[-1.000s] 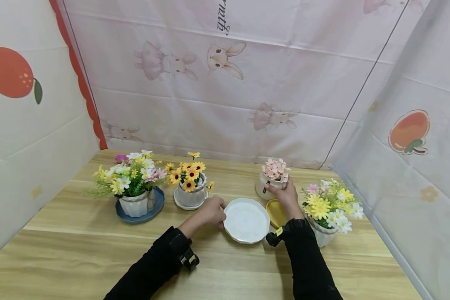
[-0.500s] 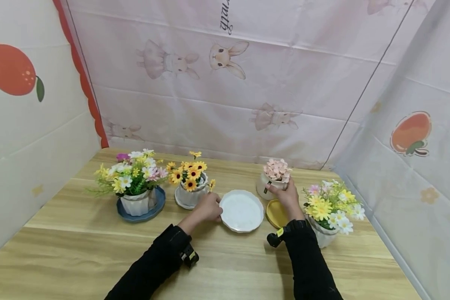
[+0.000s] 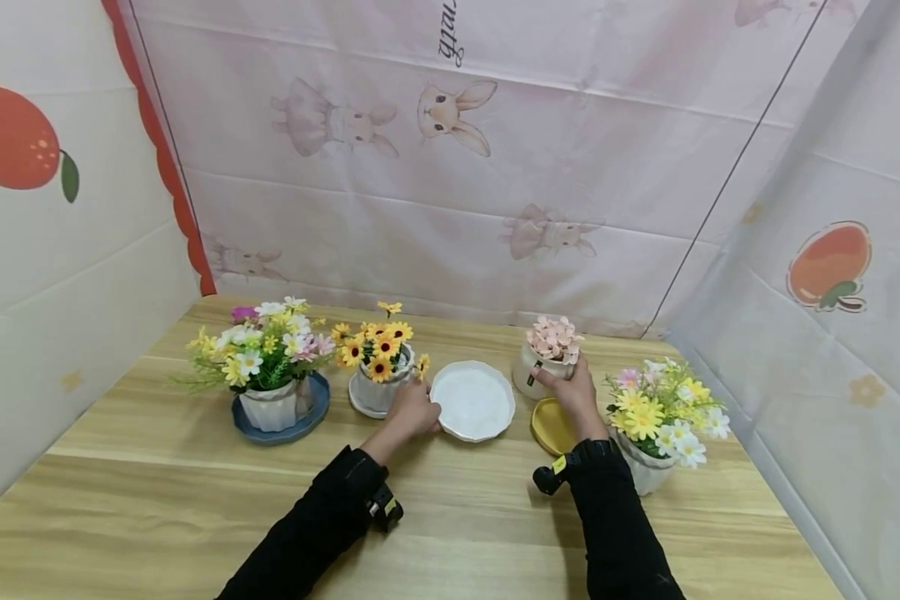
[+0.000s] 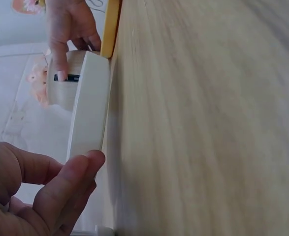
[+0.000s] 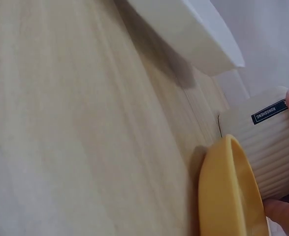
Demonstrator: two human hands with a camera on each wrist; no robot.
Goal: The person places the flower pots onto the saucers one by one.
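My left hand (image 3: 414, 410) pinches the near-left rim of a white faceted plate (image 3: 472, 402), thumb and fingers on its edge in the left wrist view. A shadow lies on the wood below the plate (image 5: 188, 37) in the right wrist view. With my right hand (image 3: 576, 396) I hold a cream ribbed flowerpot (image 5: 262, 142) that carries pink flowers (image 3: 553, 340) and a small black label. Just in front of this pot stands a yellow saucer (image 3: 552, 427), partly covered by my right hand and wrist.
Left of the plate, a pot of orange-yellow flowers (image 3: 381, 354) stands on a small white saucer (image 3: 363, 407). Farther left, a mixed bouquet pot (image 3: 270, 410) sits on a blue saucer (image 3: 311, 417). Another flowerpot (image 3: 648, 468) stands beside my right forearm. Printed cloth walls enclose the table (image 3: 157, 500).
My left hand has carried the white plate away from me and slightly left, toward the orange-yellow flowers. My right hand and the pink-flower pot have stayed in place.
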